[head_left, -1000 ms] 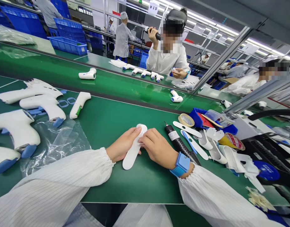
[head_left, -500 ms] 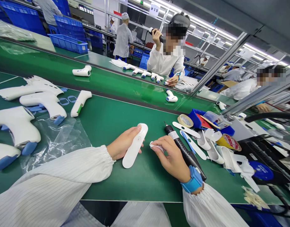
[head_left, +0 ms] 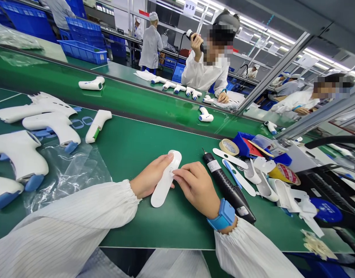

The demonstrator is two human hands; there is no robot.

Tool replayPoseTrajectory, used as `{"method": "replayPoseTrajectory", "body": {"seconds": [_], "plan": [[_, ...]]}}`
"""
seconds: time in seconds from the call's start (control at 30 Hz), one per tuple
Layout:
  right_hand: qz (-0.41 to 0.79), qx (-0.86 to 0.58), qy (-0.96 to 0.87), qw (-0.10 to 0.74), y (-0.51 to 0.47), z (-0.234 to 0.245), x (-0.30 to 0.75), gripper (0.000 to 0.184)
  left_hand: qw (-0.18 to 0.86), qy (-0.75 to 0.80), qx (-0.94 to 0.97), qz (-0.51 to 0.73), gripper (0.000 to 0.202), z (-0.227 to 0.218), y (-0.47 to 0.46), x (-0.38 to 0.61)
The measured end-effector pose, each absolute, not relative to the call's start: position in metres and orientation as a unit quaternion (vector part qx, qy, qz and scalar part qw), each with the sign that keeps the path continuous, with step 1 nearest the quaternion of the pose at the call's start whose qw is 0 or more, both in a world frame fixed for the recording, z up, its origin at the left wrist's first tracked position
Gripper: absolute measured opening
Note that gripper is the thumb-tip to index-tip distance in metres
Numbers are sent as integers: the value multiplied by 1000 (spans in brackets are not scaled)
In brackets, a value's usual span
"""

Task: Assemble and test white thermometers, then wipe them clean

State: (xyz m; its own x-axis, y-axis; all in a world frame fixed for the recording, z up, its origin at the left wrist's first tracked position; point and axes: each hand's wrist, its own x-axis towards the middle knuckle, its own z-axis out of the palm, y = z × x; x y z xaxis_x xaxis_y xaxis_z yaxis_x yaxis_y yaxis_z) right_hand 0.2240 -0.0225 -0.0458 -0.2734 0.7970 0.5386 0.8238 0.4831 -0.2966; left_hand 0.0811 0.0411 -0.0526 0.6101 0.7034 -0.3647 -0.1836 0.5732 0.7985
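Hands: left [head_left: 151,175] holds the white strip [head_left: 161,192], thumb on its face near the top; right [head_left: 197,189] narrowed to a fingertip pinch, touching the strip's middle from 3 o'clock — can't tell if anything's in the pinch. Strip is mid-view over the table [head_left: 131,139], long axis 1 to 7 o'clock; can't tell if its low end touches down.

Step in hand, my read: fine fingertip work on mid-strip. Next move calls for a firm left hold, light right touch at that spot.

Hard to see: left fingers mostly under the strip — right fingertips mask the contact point. Two white shells [head_left: 18,150] at 9 o'clock run off frame.
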Motion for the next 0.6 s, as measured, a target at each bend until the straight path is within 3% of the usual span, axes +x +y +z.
{"method": "replayPoseTrajectory", "body": {"seconds": [0.2, 0.6], "plan": [[-58, -466, -834, 289, -19, -47, 224, 18, 803, 357, 375, 294, 34, -53, 39, 82], [133, -509, -730, 436, -17, -56, 209, 10, 785, 390, 369, 310, 26, -45, 33, 85]]}}
